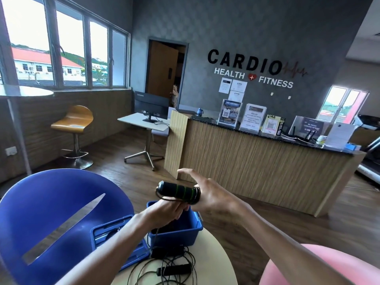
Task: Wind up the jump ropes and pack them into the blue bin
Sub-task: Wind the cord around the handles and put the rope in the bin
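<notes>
Holding a black handle [178, 192] with green rings level above the bin [176, 228], the two hands meet just over the near middle of the scene. The left hand [166, 210] comes in from the near left with its fingers curled under the handle's left part, gripping it together with thin black rope [162, 197] that loops round the handle's left end. The right hand [211, 195] reaches in from the near right; its forefinger and thumb are stretched out straight toward the far left, while the lower fingers sit against the handle's right end, where several turns of rope are wound. Whether those lower fingers clasp the handle or only steady it cannot be told. A strand of rope hangs from the left hand down past the bin's near wall. The bin is blue, open on top, and stands on a round pale tabletop [209, 262]; dark shapes lie inside it but are too shadowed to make out. Just left of it lies a blue lid [115, 235]. On the tabletop near the bin lies a loose tangle [174, 268] of black rope with two more black handles. A blue chair [51, 202] stands left, a pink ball [304, 268] near right.
</notes>
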The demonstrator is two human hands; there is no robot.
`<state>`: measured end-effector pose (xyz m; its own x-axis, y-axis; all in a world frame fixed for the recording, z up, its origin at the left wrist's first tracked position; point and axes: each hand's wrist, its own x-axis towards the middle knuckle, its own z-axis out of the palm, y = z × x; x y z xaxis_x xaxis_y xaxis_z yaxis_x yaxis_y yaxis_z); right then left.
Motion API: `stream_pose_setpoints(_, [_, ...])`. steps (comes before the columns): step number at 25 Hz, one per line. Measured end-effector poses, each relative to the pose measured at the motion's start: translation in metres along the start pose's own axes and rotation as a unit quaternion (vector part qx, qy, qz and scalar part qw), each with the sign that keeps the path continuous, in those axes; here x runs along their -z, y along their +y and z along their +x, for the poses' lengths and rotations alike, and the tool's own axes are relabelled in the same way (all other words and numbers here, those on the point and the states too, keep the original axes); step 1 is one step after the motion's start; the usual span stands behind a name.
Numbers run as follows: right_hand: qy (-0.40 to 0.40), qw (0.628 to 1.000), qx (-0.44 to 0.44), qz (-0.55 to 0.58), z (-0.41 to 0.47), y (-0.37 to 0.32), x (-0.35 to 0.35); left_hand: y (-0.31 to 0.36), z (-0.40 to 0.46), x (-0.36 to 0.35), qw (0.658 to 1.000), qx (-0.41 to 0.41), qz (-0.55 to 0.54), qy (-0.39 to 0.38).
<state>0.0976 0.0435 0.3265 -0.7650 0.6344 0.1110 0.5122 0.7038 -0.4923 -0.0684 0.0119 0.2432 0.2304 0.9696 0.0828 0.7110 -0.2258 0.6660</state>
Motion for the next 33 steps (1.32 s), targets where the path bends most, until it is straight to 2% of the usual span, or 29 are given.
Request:
stream_pose_setpoints(1, [-0.017,1.000,0.007,0.017,-0.005,-0.002,0.001,-0.002,0.001,0.005,1.000,0.024,0.012,-0.012])
stream_pose_setpoints(3, [-0.049,0.998,0.011,0.028,-0.017,-0.007,0.003,-0.011,0.004,0.011,0.999,-0.023,-0.021,-0.033])
stream_pose_setpoints(5, [-0.070,0.997,0.017,-0.007,-0.029,-0.013,-0.001,-0.011,0.012,0.019,0.994,-0.064,0.063,-0.058])
stream_pose_setpoints(6, [-0.078,0.996,0.021,-0.025,-0.034,-0.015,-0.005,-0.006,0.018,0.024,0.991,-0.050,0.103,-0.073])
stream_pose_setpoints(7, [-0.080,0.996,0.025,-0.042,-0.037,-0.016,-0.009,0.003,0.021,0.030,0.988,-0.026,0.131,-0.073])
stream_pose_setpoints(11, [-0.045,0.991,0.012,-0.126,-0.037,-0.011,-0.021,0.032,0.014,0.057,0.988,-0.033,0.145,-0.051])
stream_pose_setpoints(13, [-0.027,0.984,-0.009,-0.173,-0.034,-0.005,-0.030,0.041,0.009,0.063,0.956,-0.020,0.293,-0.026])
stream_pose_setpoints(15, [-0.011,0.981,-0.039,-0.190,-0.028,0.003,-0.041,0.063,0.004,0.061,0.891,-0.031,0.453,0.026])
stream_pose_setpoints(17, [-0.003,0.976,-0.088,-0.201,-0.018,0.009,-0.049,0.082,0.000,0.046,0.839,-0.054,0.541,0.026])
stream_pose_setpoints(18, [-0.006,0.970,-0.107,-0.219,-0.013,0.012,-0.050,0.087,-0.002,0.037,0.826,-0.047,0.562,0.008])
stream_pose_setpoints(20, [-0.009,0.959,-0.132,-0.250,-0.004,0.016,-0.049,0.095,-0.006,0.024,0.827,-0.029,0.562,-0.004])
stream_pose_setpoints(23, [0.027,0.955,-0.156,-0.253,0.004,0.025,-0.037,0.097,-0.015,0.009,0.862,0.024,0.507,0.017])
stream_pose_setpoints(26, [0.073,0.949,-0.146,-0.270,0.010,0.031,-0.029,0.088,-0.020,-0.005,0.936,0.101,0.327,0.088])
stream_pose_setpoints(28, [0.118,0.943,-0.142,-0.276,0.011,0.035,-0.029,0.081,-0.023,-0.009,0.960,0.115,0.224,0.126])
stream_pose_setpoints(30, [0.160,0.936,-0.138,-0.280,0.009,0.040,-0.026,0.065,-0.018,-0.011,0.986,0.126,0.058,0.088])
stream_pose_setpoints(31, [0.168,0.934,-0.132,-0.287,0.008,0.042,-0.023,0.060,-0.017,-0.012,0.989,0.128,-0.068,0.036])
stream_pose_setpoints(32, [0.170,0.934,-0.125,-0.289,0.007,0.043,-0.022,0.056,-0.016,-0.015,0.978,0.127,-0.166,-0.021])
stream_pose_setpoints(33, [0.172,0.935,-0.118,-0.288,0.005,0.043,-0.021,0.054,-0.015,-0.016,0.967,0.115,-0.220,-0.053])
